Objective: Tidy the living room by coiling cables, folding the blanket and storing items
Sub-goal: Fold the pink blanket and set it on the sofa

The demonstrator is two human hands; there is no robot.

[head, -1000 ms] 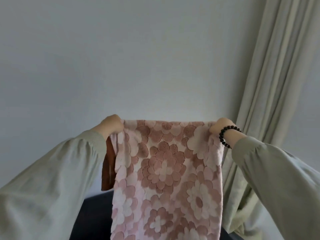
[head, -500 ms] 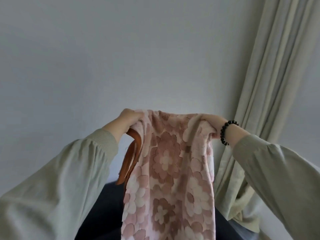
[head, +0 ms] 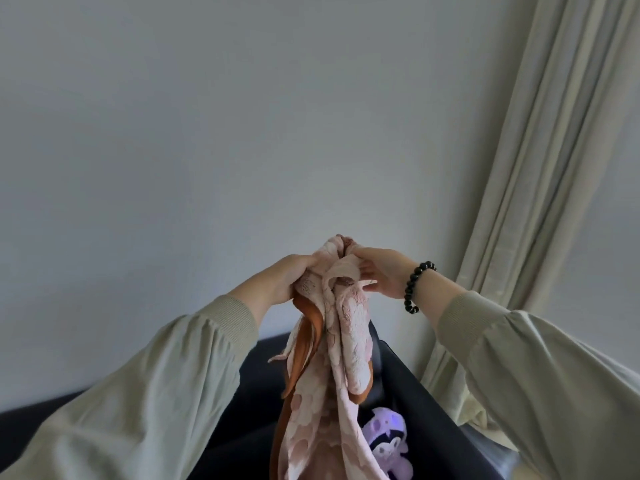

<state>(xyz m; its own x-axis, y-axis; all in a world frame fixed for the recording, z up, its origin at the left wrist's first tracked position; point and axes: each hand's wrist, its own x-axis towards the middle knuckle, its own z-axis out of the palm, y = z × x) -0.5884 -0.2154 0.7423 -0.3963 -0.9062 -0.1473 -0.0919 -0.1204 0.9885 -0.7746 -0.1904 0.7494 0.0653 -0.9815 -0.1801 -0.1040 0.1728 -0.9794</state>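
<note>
A pink flower-patterned blanket [head: 341,358] with an orange-brown underside hangs down in front of me, folded lengthwise into a narrow strip. Its top corners are bunched together at chest height. My left hand [head: 289,277] grips the bunched top from the left. Pressed against it from the right, my right hand [head: 379,273] pinches the other corners with fingers and thumb; a black bead bracelet sits on that wrist. The blanket's lower end runs out of view at the bottom.
A dark sofa [head: 415,403] lies below, with a purple plush toy [head: 388,441] on its seat just right of the hanging blanket. Pale curtains [head: 540,188] hang at the right. A plain grey wall fills the view ahead.
My hands, spread wide holding the blanket's top edge a second ago, have come together in the middle. The blanket has doubled over into a narrow hanging strip.
</note>
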